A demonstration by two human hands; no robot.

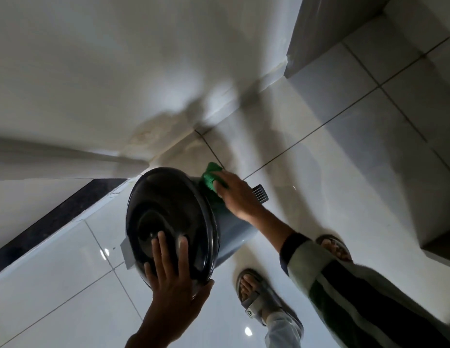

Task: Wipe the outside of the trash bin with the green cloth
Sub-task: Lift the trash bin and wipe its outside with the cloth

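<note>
Nearest the lens, the left hand [172,285] lies flat and spread on the black lid [171,222] of the trash bin [234,229], fingers on the glossy dome and thumb hooked under the rim at about 5 o'clock. It braces rather than grips. The bin stands on the tiled floor [319,116] close to a wall corner, its grey body showing only at the lid's 3 o'clock side.

At roughly 1 o'clock from the lid, the right hand [235,194] presses the bunched green cloth [210,178] against the bin's upper wall, fingers curled over the wad.

The bin looks like thin moulded plastic, so it is probably light and likely to skid or tip on glazed tile under a sideways push; holding the lid down seems the sound place to steady it, though that shiny surface may be slippery. The cloth is soft and conforms to the curve. A floor drain [260,194] sits just beyond the right hand.
</note>
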